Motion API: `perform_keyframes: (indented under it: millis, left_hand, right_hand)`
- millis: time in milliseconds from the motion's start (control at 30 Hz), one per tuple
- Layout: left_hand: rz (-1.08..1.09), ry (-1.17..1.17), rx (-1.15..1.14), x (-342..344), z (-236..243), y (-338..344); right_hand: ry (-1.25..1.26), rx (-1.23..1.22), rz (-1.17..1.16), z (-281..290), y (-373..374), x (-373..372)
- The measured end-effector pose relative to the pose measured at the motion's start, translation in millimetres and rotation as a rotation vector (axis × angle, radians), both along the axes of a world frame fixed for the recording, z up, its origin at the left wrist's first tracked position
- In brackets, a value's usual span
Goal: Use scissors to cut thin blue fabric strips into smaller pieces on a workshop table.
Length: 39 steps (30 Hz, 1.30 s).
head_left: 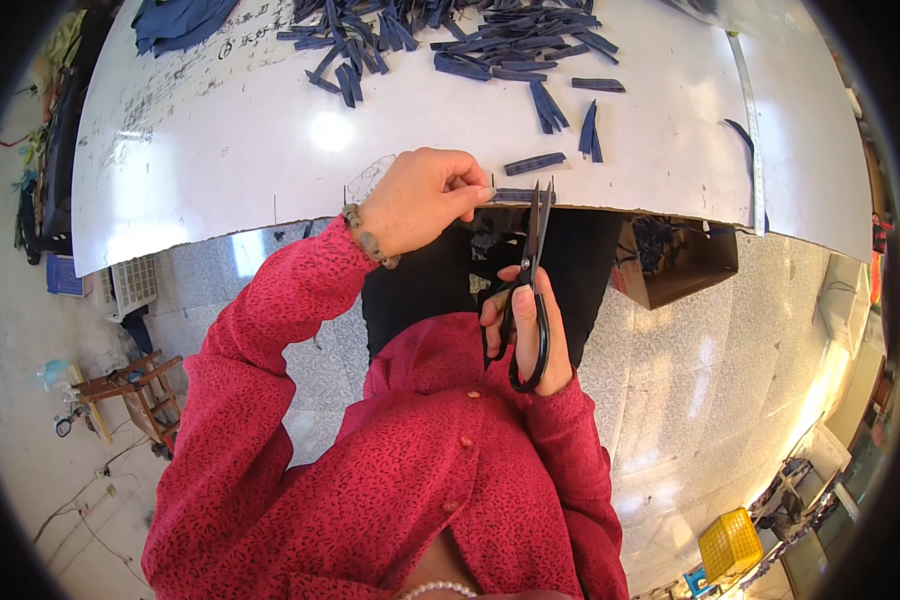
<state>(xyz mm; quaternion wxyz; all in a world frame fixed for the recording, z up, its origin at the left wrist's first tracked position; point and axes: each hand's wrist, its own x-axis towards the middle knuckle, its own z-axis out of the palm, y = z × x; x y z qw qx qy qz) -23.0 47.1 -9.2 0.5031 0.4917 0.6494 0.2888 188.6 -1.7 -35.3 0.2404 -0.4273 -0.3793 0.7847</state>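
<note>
The person's left hand (410, 205), wearing a bracelet of chunky brown and grey beads (369, 243), pinches the left end of a narrow, flat strip of dark blue fabric (518, 196) between thumb and fingers. The strip lies at the near edge of a large white tabletop (220, 150), pointing to the right. The right hand (552, 345) is closed around the black looped handles of a pair of dark metal scissors (527, 265), blades pointing away from the body. The blades are slightly parted and cross the strip near its right end; whether they touch the fabric is unclear.

Just beyond lies a single loose dark blue strip (535, 163). Farther back spreads a heap of dark blue fabric strips (510, 42), with a larger folded piece of dark blue cloth (182, 22) at the far left. A pale, narrow band (749, 130) runs along the table's right side. Below the edge stands an open brown cardboard box (698, 287). A yellow plastic basket (730, 546) sits at lower right.
</note>
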Motion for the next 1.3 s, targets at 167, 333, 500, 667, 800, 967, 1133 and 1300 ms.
perform_keyframes:
  millis: [167,333,500,667,800,967,1133,1300]
  left_hand:
    - [0.003,-0.01,-0.04,-2,4,-3]
    - [-0.014,0.02,-0.076,-3,2,0]
    - [-0.013,-0.002,-0.064,-4,3,0]
    - [-0.023,-0.065,-0.124,-6,4,2]
    - [-0.037,-0.065,-0.124,-6,7,2]
    - [-0.019,-0.087,-0.138,-6,3,2]
    - [-0.039,-0.045,-0.077,-9,-3,3]
    - [-0.033,-0.07,-0.094,-10,-3,3]
  right_hand:
    - [0.004,-0.011,0.013,1,0,0]
    - [-0.006,-0.013,0.013,1,0,1]
    - [0.004,0.156,0.125,3,-5,14]
    - [-0.096,0.196,0.236,1,-11,19]
    - [-0.135,0.166,0.227,3,-6,13]
    - [-0.173,0.154,0.21,0,2,0]
    - [-0.324,0.282,0.176,3,9,-12]
    - [-0.373,0.259,0.175,9,12,-14]
